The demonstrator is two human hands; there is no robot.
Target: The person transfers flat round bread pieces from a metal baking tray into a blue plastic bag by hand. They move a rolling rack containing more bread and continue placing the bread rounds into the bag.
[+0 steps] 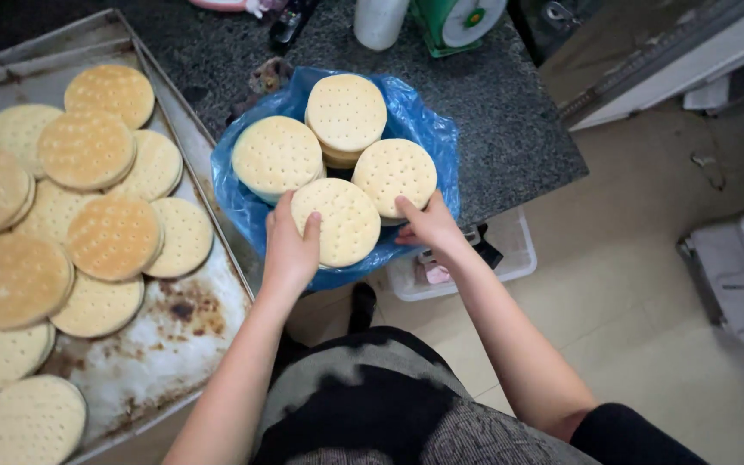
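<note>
A blue plastic bag lies open on the dark stone counter and holds several stacks of round, pale, dotted flatbreads. My left hand grips the left edge of the nearest stack of flatbreads, thumb over its top. My right hand is at that stack's right side, its index finger resting on the neighbouring stack of flatbreads. Two more stacks, one at the left and one at the back, sit further inside the bag.
A worn metal baking tray at the left carries many more flatbreads. A white bottle and a green scale stand at the counter's far edge. A clear plastic box and a white appliance are on the tiled floor.
</note>
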